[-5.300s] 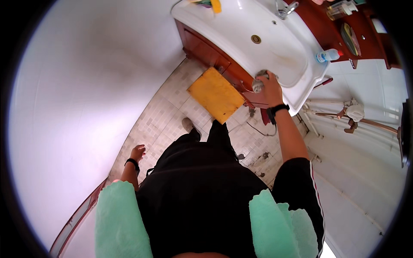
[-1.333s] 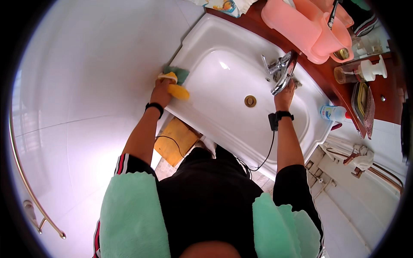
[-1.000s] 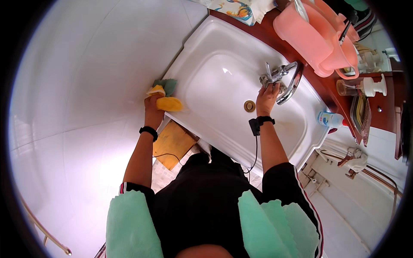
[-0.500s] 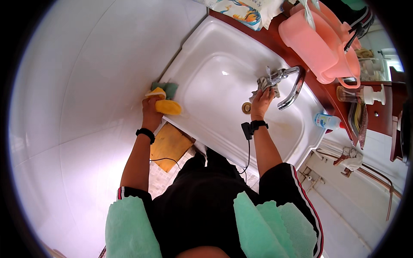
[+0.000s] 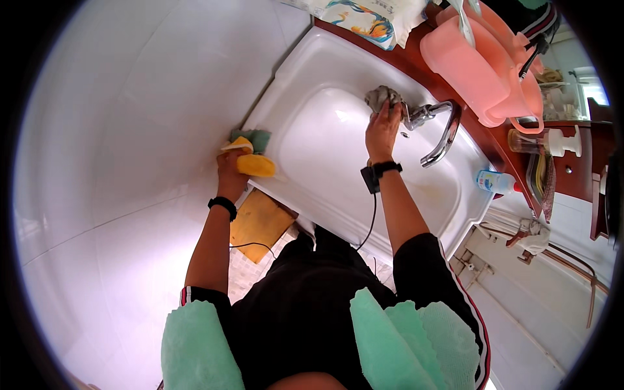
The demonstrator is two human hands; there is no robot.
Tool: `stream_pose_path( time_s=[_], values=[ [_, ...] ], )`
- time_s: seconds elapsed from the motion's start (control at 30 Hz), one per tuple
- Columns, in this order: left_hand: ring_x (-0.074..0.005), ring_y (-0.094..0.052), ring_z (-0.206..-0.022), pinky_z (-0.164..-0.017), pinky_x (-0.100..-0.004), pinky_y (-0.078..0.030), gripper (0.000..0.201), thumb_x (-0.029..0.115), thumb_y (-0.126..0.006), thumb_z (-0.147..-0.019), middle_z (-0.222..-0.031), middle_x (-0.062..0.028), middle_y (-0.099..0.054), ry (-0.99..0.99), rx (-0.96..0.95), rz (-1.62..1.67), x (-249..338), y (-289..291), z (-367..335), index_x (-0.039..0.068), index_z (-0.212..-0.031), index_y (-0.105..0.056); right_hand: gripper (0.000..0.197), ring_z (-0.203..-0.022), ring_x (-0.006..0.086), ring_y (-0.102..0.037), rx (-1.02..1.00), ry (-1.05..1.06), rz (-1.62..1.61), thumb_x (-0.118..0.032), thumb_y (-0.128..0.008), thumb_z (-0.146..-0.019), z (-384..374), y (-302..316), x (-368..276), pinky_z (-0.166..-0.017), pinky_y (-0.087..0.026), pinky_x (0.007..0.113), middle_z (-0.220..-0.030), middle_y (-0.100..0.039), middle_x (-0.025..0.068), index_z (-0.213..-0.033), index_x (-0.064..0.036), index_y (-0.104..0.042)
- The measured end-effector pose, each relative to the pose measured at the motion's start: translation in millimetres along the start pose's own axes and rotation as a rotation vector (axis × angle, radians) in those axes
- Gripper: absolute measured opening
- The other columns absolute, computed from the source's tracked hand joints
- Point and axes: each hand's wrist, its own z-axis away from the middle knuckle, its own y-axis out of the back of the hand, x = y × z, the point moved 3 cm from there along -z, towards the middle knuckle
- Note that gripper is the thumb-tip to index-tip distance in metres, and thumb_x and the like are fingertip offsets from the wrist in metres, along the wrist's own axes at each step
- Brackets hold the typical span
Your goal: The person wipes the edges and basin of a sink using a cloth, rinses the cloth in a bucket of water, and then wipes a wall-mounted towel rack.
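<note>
A crumpled grey cloth [image 5: 380,97] is under the fingers of my right hand [image 5: 382,133], pressed to the back side of the white sink [image 5: 312,55]. It lies just left of the chrome faucet [image 5: 445,133], whose spout curves over the basin. At the sink's left front corner, my left hand [image 5: 230,170] has its fingers closed on a yellow sponge [image 5: 256,165]. A grey-green sponge or cloth [image 5: 255,139] rests behind that on the corner, against the wall. Part of the left hand's grip is hidden by the yellow sponge.
Pink plastic containers [image 5: 471,71] stand on the red-brown counter [image 5: 409,62] behind the faucet. Farther right are a pump bottle [image 5: 546,142] and a blue-white bottle [image 5: 497,182]. A patterned package [image 5: 361,23] sits at the back. A tan board [image 5: 259,224] is below the left corner.
My right hand and the grey cloth have slid away from me and left, from the faucet's base to the sink's back side. My left hand has barely moved.
</note>
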Motion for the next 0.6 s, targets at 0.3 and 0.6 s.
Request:
stream_pose_path(
  time_s=[0.3,0.6],
  values=[
    [-0.0368,-0.047,-0.114,-0.099,-0.0404,-0.043,0.051,0.004,-0.077,-0.070,-0.121,-0.0172,-0.043,0.017,-0.008,0.049,10,8,0,0.012,-0.116,-0.055,0.059,-0.130,0.0427,-0.036,-0.117,-0.025,0.197,-0.029,-0.061,-0.084,-48,-76,-15,-0.110,-0.026,0.052,-0.135,-0.042,0.0289,-0.133,0.0008,-0.046],
    [-0.0391,-0.050,-0.111,-0.096,-0.0435,-0.045,0.050,0.000,-0.073,-0.069,-0.122,-0.0172,-0.042,0.035,-0.011,0.064,8,4,3,0.015,-0.114,-0.055,0.043,-0.128,0.0391,-0.040,-0.339,0.288,0.096,-0.023,-0.054,-0.086,-88,-153,-93,-0.105,-0.035,0.049,-0.132,-0.043,0.0230,-0.122,-0.0007,-0.051]
  ],
)
